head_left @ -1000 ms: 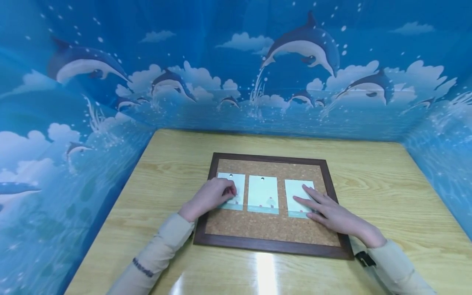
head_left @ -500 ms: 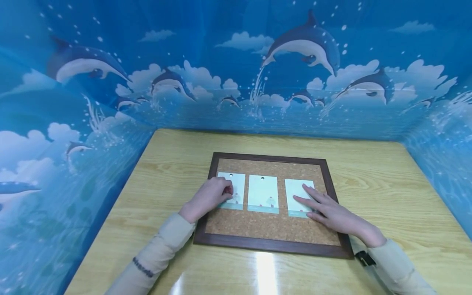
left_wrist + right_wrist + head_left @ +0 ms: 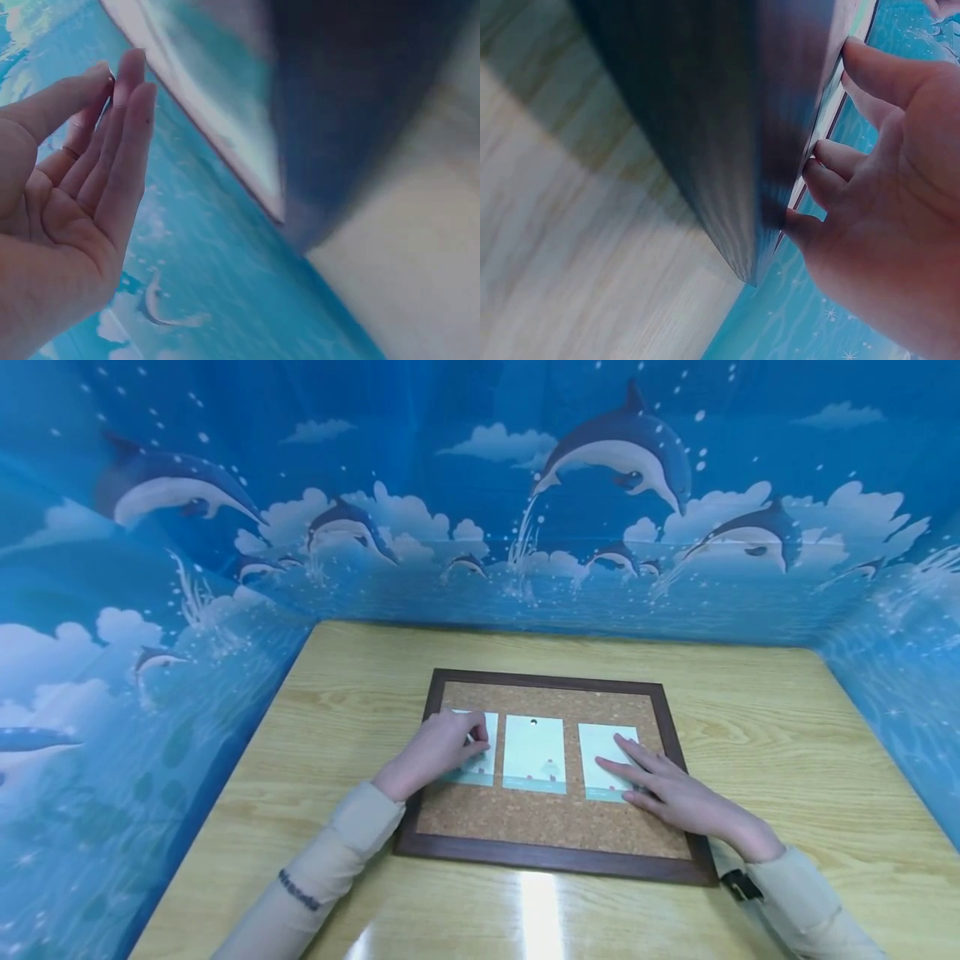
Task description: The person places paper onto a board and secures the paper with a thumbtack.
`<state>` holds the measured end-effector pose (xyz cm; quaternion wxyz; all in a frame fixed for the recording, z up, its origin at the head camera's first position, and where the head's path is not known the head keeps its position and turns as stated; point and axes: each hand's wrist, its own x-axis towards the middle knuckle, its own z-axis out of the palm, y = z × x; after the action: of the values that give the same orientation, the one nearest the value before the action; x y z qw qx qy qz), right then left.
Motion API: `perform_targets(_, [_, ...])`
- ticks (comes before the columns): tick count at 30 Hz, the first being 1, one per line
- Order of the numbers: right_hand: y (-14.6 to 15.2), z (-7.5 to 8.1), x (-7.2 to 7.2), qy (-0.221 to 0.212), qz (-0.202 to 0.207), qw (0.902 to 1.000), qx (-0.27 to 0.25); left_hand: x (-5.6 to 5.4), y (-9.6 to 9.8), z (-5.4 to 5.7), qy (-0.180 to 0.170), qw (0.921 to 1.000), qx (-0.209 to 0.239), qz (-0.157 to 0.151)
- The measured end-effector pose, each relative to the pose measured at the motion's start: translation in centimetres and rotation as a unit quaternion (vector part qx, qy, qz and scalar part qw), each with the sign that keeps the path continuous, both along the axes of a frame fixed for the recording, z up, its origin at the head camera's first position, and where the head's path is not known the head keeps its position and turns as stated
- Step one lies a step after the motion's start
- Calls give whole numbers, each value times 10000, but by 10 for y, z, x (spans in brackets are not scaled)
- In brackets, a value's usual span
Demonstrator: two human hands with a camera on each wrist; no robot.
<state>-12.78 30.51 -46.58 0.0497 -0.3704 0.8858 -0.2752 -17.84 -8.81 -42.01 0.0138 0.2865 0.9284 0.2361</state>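
Observation:
A brown-framed corkboard [image 3: 487,818] lies on the table with three pale cards across it. Over the left card [image 3: 483,771], my left hand [image 3: 438,745] pinches a small shiny pushpin [image 3: 111,81] between thumb and index finger; a thin shaft shows below it in the left wrist view. The middle card [image 3: 534,752] has a round pin [image 3: 534,722] at its top. My right hand [image 3: 678,793] rests with spread fingers on the right card [image 3: 600,745] and the board's right side. The top of the left card is partly hidden by my left hand.
The wood-grain table [image 3: 360,677] extends around the board. Blue dolphin-print sheeting [image 3: 465,485] rises behind the table and at both sides. Light reflects off the table's front [image 3: 540,914].
My left hand first drew back slightly, then moved up and right over the left card, covering the pin seen at its top. The right hand stays in place on the right card.

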Motion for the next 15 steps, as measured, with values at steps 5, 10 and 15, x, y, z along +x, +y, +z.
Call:
perform_targets(5, [-1, 7, 3, -121, -66, 9999, 42, -9, 27, 16, -221, 9992, 183, -288])
perform_targets(10, [-1, 7, 3, -269, -91, 9996, 20, -18, 53, 28, -431, 9966, 367, -603])
perform_targets(15, [3, -4, -1, 71, -51, 9999, -54, -28, 77, 30, -758, 9920, 740, -688])
